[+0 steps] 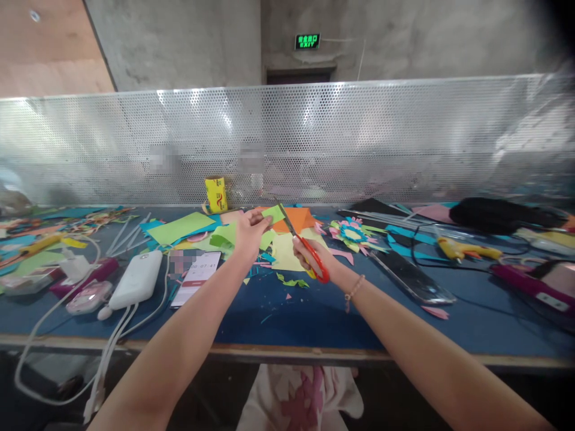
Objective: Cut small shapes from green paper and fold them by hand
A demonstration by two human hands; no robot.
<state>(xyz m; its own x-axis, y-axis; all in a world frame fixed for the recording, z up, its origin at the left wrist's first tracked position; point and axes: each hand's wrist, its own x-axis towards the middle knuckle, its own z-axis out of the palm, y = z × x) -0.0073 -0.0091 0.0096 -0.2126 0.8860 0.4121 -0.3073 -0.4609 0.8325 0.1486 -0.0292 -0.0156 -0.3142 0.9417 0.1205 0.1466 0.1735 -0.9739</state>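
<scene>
My left hand [252,230] pinches a small piece of light green paper [274,214] above the middle of the blue-topped table. In my right hand [309,254] is a pair of scissors [320,263] with red handles, my fingers wrapped through the loops. The dark blades point up and away, right at the green paper's right edge; whether they bite into it I cannot tell. Behind the scissors lies orange paper [302,220], and pale yellow paper [283,254] is under my hands. A paper flower [354,233] in pink, blue and green lies to the right.
At left, a phone [196,280] shows a running timer beside a white power bank [137,278] with cables. A dark phone [411,278] and a yellow glue gun [467,248] lie at right. A perforated metal screen [314,143] closes off the table's back; paper scraps are scattered about.
</scene>
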